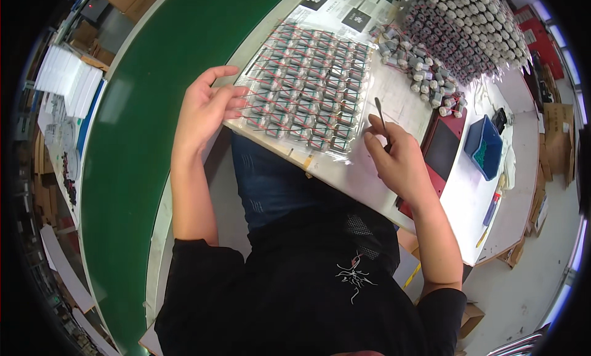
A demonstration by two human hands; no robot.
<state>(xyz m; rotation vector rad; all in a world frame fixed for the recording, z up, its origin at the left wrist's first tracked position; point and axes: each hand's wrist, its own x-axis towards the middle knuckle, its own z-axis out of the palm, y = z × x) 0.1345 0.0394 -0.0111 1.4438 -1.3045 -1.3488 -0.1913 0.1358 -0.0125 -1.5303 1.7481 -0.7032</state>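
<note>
A clear plastic tray [269,136] lies on the worktable in front of me. It holds rows of small cylindrical grey parts that look like motors [314,88], with red and dark thin wires across them. My left hand [209,106] is at the tray's left edge, fingers apart, fingertips by the wire ends; whether they touch the wires I cannot tell. Off the tray's right side, my right hand [397,159] grips a thin dark stick-like tool [381,114] with a small flattened tip pointing up and away from me.
Loose motors [431,82] are heaped beyond the tray's right side, below a tall stack of filled trays [468,32]. Farther right are a red-and-black flat case [440,146], a blue bin [483,148] with green bits and a screwdriver [492,209]. A green conveyor belt [135,171] runs along my left.
</note>
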